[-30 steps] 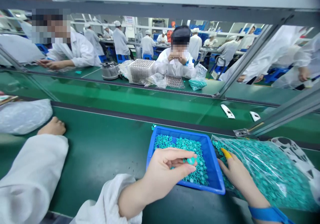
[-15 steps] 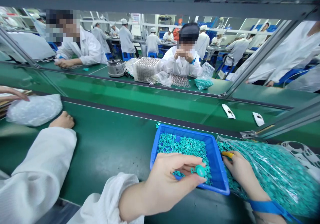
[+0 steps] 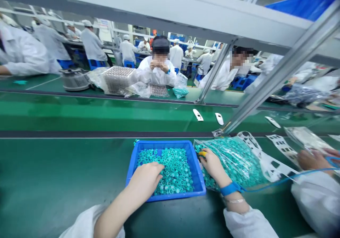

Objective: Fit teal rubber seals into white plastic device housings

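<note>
A blue tray (image 3: 199,181) full of small teal ring parts (image 3: 172,167) sits on the green table in front of me. My left hand (image 3: 145,179) reaches into the tray's near left side, fingers curled down into the rings with the tips hidden. My right hand (image 3: 212,164) lies flat on a clear plastic bag of teal rings (image 3: 239,158) just right of the tray. It wears a yellow finger cot (image 3: 202,153) and a blue wrist strap (image 3: 230,188) with a blue cord.
A green conveyor belt (image 3: 79,112) runs behind the tray, carrying white parts (image 3: 198,114). A slanted metal frame strut (image 3: 265,89) rises at the right. A co-worker's hand (image 3: 313,158) and white sleeve are at the right edge. Other workers sit across the belt.
My left hand, which pinched a teal ring above the tray's front edge, has dropped into the pile. The view has swung right; the co-worker's arm on the left is out of sight.
</note>
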A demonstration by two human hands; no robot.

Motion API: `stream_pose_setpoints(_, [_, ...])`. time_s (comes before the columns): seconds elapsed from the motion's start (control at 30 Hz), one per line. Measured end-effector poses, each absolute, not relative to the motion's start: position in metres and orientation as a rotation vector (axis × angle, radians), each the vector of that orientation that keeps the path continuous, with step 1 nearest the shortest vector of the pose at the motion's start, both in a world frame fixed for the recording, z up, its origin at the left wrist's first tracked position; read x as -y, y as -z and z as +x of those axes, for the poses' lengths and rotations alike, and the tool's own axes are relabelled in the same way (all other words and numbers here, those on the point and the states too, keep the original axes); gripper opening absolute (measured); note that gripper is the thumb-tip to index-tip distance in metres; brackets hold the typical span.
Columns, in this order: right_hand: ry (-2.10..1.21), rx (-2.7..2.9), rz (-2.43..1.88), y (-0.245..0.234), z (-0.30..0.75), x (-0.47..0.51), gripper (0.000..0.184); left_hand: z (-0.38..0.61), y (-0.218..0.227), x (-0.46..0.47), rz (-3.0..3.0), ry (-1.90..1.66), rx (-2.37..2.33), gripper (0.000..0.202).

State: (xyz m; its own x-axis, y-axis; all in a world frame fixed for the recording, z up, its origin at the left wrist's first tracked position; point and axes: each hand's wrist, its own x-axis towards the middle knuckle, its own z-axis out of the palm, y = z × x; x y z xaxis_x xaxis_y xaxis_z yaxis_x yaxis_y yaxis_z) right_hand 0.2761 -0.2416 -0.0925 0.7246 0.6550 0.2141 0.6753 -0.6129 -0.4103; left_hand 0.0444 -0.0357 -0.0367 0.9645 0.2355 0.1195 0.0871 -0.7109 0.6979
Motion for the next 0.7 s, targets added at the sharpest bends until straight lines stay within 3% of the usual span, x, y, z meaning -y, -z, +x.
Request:
stream_pose_setpoints(0.17, [0.049, 0.860, -2.263, 0.061, 0.259, 0.242, 0.019, 0.044, 0.033, 0.040, 2.474, -0.063, -0.337, 0.041])
stream_pose_setpoints(0.37, [-0.219, 0.804, -1.818, 0.022, 0.200, 0.211, 0.027, 0.053, 0.015, 0.073, 1.599, -0.257, -0.282, 0.047])
stream_pose_setpoints(0.53, [-0.465, 0.673, -1.336, 0.006, 0.154, 0.183, 0.025, 0.050, 0.001, 0.078, 1.388, -0.595, -0.191, 0.032])
stream_pose_setpoints(0.7, [-0.175, 0.924, -1.558, -0.004, 0.137, 0.185, 0.026, 0.036, -0.010, 0.074, 1.280, -0.688, -0.255, 0.018])
